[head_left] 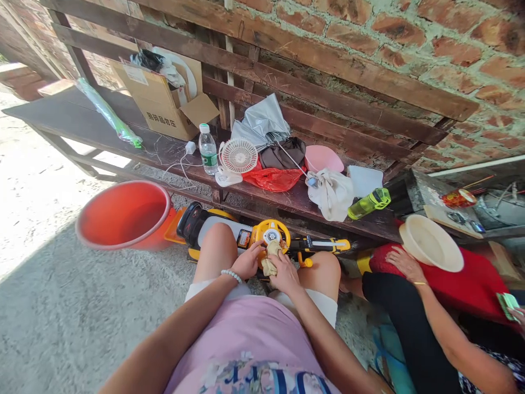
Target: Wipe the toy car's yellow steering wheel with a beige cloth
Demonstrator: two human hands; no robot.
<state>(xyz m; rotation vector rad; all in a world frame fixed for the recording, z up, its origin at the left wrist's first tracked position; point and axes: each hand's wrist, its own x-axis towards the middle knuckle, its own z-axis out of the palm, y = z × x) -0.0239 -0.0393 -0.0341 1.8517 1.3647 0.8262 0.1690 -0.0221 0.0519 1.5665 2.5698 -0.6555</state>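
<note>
A yellow and black toy ride-on car [229,230] lies on the ground between my knees, under a dark wooden bench [82,126]. My right hand [285,272] is closed on a beige rag [269,261], pressing it against the car's yellow steering wheel [271,232]. My left hand [248,261], with a bead bracelet at the wrist, rests on the car beside the wheel, fingers curled against it.
An orange basin [123,214] stands left of the car. On the bench lie a cardboard box [164,98], a water bottle [208,149], a small white fan [238,157], a red bag, cloths and a green bottle [369,202]. Another person sits at right, with a hand [404,262] on a red stool.
</note>
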